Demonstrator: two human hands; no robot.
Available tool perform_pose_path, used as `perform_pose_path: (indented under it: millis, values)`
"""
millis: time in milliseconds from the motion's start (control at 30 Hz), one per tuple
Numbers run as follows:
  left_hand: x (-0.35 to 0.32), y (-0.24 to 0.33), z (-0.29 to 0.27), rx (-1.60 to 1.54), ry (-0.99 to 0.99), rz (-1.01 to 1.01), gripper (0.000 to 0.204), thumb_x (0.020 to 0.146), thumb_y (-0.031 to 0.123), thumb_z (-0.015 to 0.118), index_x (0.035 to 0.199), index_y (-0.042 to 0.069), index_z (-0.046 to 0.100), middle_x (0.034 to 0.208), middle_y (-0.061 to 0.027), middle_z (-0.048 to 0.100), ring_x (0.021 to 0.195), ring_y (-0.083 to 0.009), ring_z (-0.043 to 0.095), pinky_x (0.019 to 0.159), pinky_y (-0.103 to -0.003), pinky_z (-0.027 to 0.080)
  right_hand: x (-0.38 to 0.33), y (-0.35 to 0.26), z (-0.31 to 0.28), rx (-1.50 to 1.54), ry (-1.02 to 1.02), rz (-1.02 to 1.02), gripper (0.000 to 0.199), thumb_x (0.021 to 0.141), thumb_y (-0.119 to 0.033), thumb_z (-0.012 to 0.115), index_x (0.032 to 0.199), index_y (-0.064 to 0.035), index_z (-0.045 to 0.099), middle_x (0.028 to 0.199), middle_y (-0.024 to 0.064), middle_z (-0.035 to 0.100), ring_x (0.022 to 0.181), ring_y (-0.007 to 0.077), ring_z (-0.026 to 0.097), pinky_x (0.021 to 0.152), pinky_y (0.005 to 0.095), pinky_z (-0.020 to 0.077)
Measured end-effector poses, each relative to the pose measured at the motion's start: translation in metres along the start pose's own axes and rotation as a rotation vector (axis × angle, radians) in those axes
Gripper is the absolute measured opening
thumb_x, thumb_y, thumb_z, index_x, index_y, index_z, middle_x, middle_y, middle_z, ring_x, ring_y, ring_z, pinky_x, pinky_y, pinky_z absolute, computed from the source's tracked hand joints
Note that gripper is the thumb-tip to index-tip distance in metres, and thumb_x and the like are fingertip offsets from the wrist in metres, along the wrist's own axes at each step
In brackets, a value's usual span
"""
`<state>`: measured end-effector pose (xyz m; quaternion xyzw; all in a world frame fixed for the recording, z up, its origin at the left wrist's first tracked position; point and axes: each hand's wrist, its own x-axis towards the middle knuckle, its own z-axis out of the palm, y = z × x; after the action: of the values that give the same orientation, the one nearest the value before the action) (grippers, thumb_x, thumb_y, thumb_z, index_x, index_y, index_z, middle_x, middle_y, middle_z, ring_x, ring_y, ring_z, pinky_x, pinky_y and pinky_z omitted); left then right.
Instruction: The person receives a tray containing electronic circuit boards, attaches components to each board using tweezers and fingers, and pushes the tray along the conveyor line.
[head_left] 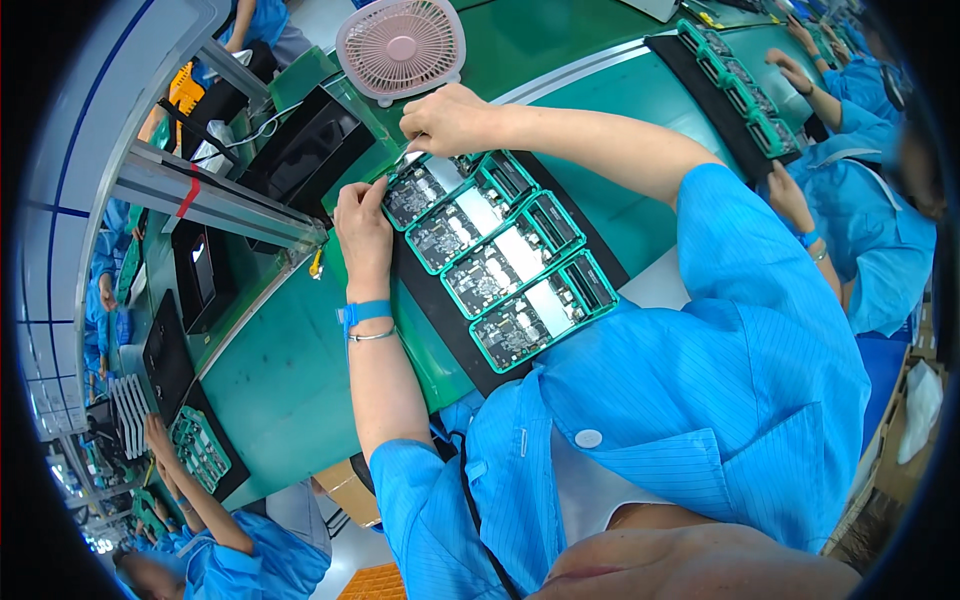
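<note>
Four green carrier frames lie in a row on one black tray that rests on the green worktop, each frame holding one circuit board with a white rectangular part beside it. The landmark is the farthest frame, the one at the upper-left end of the row; the three other frames run from it toward the person's chest.

The left hand sits at the left edge of the farthest frame, thumb and fingers pinched nearly closed on the frame's corner, so its grip touches the green rim itself. A blue wrist strap and one thin metal bangle circle that wrist, below the frame. The right hand is curled just above the farthest frame, fingers drawn tight around a small silvery tool whose tip points down at the frame's upper edge; whether the tip touches the board cannot be told.

One pink desk fan stands beyond the farthest frame, past the right hand. To the frame's left stand black boxes and a grey metal rail. Far to the frame's right, a second black tray carries more green frames, with another person's hand over it. Below and left of the frame, a co-worker's hands rest at a third set of green frames.
</note>
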<state>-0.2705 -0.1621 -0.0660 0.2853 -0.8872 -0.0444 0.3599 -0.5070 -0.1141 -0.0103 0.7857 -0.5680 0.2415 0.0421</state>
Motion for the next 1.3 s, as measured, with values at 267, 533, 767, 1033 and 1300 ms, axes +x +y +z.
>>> perform_pose_path:
  millis: [267,533,767,1033,1300]
  values:
    - [0.0,0.005,-0.001,-0.092,0.008,-0.061,0.011,0.086,0.002,0.067,0.095,0.008,0.071,0.091,-0.0095,0.06,0.085,-0.031,0.06,0.076,-0.042,0.049,0.012,0.002,0.007,-0.034,-0.187,0.0,0.026,0.079,-0.035,0.076,0.081,-0.0099,0.073,0.074,0.0097,0.071,0.075,0.0315,0.07,0.065,0.0445,0.0524]
    - [-0.001,0.001,-0.002,-0.075,-0.013,0.005,0.011,0.084,0.001,0.067,0.093,0.007,0.07,0.088,-0.0092,0.06,0.085,-0.0307,0.061,0.075,-0.041,0.049,0.013,-0.001,0.01,-0.085,-0.23,-0.044,0.022,0.074,-0.031,0.076,0.077,-0.0095,0.072,0.074,0.01,0.071,0.074,0.0317,0.07,0.062,0.0452,0.0518]
    - [-0.002,0.001,0.0,-0.109,-0.007,-0.017,0.012,0.084,0.0,0.066,0.093,0.007,0.07,0.088,-0.009,0.061,0.085,-0.0304,0.061,0.075,-0.041,0.049,0.012,-0.004,0.011,-0.083,-0.227,-0.059,0.023,0.075,-0.032,0.076,0.077,-0.0092,0.071,0.076,0.0091,0.071,0.076,0.0314,0.07,0.064,0.0452,0.0524]
    - [-0.004,-0.001,0.002,-0.133,0.003,-0.043,0.011,0.086,0.0,0.066,0.093,0.007,0.071,0.09,-0.009,0.061,0.085,-0.0307,0.061,0.075,-0.042,0.049,0.01,-0.007,0.009,-0.102,-0.238,-0.055,0.022,0.079,-0.03,0.075,0.082,-0.0091,0.071,0.083,0.0078,0.072,0.081,0.0313,0.071,0.067,0.0459,0.053]
    - [-0.003,0.0,0.001,-0.134,-0.009,-0.041,0.01,0.086,0.001,0.066,0.093,0.007,0.071,0.09,-0.0091,0.062,0.086,-0.0302,0.061,0.075,-0.041,0.05,0.011,-0.011,0.005,-0.164,-0.304,-0.094,0.024,0.085,-0.032,0.072,0.089,-0.0091,0.069,0.091,0.0063,0.069,0.083,0.0303,0.071,0.071,0.0447,0.0547]
